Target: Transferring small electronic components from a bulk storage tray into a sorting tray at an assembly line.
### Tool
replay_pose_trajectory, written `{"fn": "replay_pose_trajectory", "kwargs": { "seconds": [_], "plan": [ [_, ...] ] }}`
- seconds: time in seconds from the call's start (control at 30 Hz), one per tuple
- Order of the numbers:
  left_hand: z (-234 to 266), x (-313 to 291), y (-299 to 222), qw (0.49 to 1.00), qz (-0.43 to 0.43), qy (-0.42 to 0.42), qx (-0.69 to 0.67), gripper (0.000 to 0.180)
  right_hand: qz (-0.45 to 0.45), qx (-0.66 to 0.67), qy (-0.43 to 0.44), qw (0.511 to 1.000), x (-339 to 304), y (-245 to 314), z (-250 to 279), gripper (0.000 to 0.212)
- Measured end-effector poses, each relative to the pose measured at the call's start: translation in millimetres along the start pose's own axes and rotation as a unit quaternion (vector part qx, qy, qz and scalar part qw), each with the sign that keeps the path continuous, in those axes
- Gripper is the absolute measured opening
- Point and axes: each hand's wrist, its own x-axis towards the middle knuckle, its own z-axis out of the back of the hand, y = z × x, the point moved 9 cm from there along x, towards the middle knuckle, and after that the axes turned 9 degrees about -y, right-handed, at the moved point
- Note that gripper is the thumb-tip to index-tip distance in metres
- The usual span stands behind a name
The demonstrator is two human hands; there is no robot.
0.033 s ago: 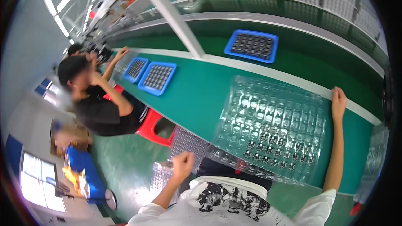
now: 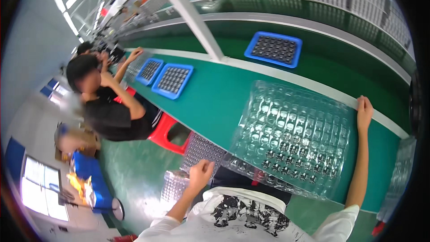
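Observation:
A clear plastic blister tray (image 2: 295, 130) with rows of round pockets lies on the green bench in front of me. Small dark metal parts (image 2: 313, 168) fill several pockets near its lower right. My right hand (image 2: 365, 112) rests beyond the tray's right side, fingers curled by the bench's white rail; whatever they may hold is hidden. Off the near bench edge, my left hand (image 2: 200, 175) hovers with its fingers curled in, and I cannot make out anything in it. Below it is a grey pocketed tray (image 2: 202, 151).
On the bench to the left stand two blue trays (image 2: 172, 80) of dark round parts. Another blue tray (image 2: 274, 49) sits on the green belt behind the rail. A co-worker (image 2: 114, 98) sits at the left by a red stool (image 2: 168, 132). A white post (image 2: 188, 18) rises from the rail.
The view has shifted slightly, moving the scene a little to the right. My left hand has moved slightly right and up. The tray and its parts look the same.

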Motion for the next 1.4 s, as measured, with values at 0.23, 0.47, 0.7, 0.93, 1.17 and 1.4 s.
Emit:
{"fn": "replay_pose_trajectory", "kwargs": {
  "seconds": [0.23, 0.47, 0.7, 0.93, 1.17, 1.4],
  "plan": [
    [-144.0, -23.6, 125.2, 0.983, 0.003, 0.177, 0.047, 0.038, 0.007, 0.011, 0.051, 0.999, 4.7, -20.8, -24.6, 0.029],
    [-195.9, 49.1, 108.8, 0.994, 0.004, 0.109, -0.022, 0.028, -0.009, 0.045, 0.067, 0.997, 4.9, -24.4, -27.7, 0.031],
    [-224.1, 70.0, 97.1, 0.998, 0.024, 0.062, -0.024, 0.027, -0.006, 0.025, 0.075, 0.997, 3.7, -26.5, -23.9, 0.031],
    [-258.5, 55.5, 95.0, 0.997, 0.043, 0.055, -0.045, 0.028, -0.029, -0.025, 0.045, 0.998, 1.0, -19.2, -9.6, 0.034],
    [-277.1, 36.5, 92.4, 0.965, -0.038, 0.212, -0.148, 0.03, -0.046, -0.053, 0.025, 0.997, -5.9, 3.3, -18.8, 0.032],
    [-167.5, -70.6, -9.6, 0.771, -0.462, 0.423, 0.111, 0.032, -0.055, -0.051, -0.07, 0.995, -14.1, 30.9, -1.6, 0.044]
  ]
}}
